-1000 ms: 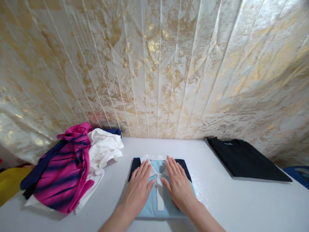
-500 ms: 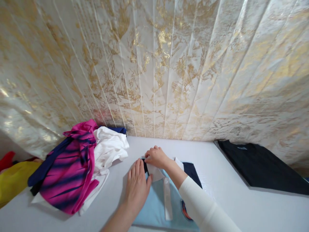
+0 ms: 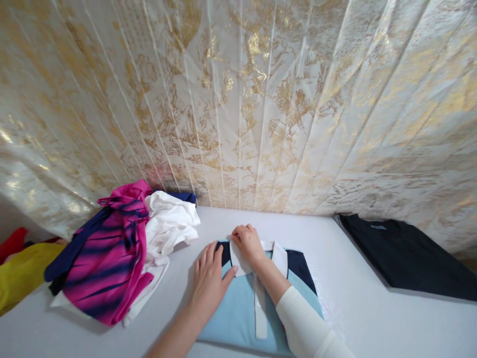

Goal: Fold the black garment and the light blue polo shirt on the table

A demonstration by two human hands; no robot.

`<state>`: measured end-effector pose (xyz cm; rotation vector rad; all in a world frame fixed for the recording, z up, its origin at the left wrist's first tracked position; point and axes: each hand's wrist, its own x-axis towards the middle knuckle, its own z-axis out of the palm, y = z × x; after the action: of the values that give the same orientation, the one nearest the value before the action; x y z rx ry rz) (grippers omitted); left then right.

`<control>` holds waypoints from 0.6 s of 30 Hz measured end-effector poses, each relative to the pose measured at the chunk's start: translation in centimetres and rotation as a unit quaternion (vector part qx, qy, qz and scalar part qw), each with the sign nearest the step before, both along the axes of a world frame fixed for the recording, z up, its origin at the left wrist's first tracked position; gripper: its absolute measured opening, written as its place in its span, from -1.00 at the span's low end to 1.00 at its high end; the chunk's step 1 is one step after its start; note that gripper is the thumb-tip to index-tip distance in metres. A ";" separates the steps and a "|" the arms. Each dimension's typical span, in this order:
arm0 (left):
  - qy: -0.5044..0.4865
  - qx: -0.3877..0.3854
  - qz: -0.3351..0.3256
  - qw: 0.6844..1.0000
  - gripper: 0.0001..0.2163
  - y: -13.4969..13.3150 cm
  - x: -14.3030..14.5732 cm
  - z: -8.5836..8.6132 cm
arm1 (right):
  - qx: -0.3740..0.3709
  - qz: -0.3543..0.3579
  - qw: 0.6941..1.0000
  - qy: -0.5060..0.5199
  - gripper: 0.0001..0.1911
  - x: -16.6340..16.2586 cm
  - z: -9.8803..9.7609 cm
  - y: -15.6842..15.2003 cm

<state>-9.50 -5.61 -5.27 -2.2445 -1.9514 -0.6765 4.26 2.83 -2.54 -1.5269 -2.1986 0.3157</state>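
Note:
A folded light blue polo shirt [image 3: 238,303] lies on the white table, with dark navy shoulders, a white collar [image 3: 280,257] and a white button placket [image 3: 260,313]. My left hand [image 3: 210,278] rests flat on its left shoulder and edge, fingers stretched out. Curled fingers of my right hand [image 3: 249,246] grip the left side of the collar near the neck; the fingertips are partly hidden. My right forearm in a white sleeve crosses over the shirt and covers part of its right chest.
At the left, a pink and navy striped garment [image 3: 108,263] is heaped beside a crumpled white garment [image 3: 171,219]. Yellow cloth [image 3: 30,268] lies at the far left. A folded black T-shirt [image 3: 410,256] lies at the right. Behind the table [image 3: 357,318] hangs a gold-patterned curtain [image 3: 238,109].
My right hand has shifted slightly right along the collar. The collar's left flap lies flatter, and more of its right flap and the navy right shoulder show.

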 end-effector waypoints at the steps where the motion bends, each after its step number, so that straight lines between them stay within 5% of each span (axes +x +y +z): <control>1: -0.018 -0.004 -0.004 1.000 -0.62 0.3 -0.5 0.3 | 0.001 -0.002 1.000 0.010 -0.87 0.1 -0.2 -0.1; 9: -0.068 -0.054 -0.060 0.994 -0.91 2.8 -1.7 3.5 | 0.009 -0.001 0.998 0.068 -0.87 0.3 -1.0 0.0; 18: 0.028 -0.028 -0.058 0.998 -0.90 2.9 -0.1 3.8 | 0.008 -0.002 0.995 0.099 -0.86 0.3 -1.3 0.1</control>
<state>-9.55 -2.69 -1.51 -2.3986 -1.8481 -0.5702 4.58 2.95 -3.79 -1.4268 -2.0381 0.4291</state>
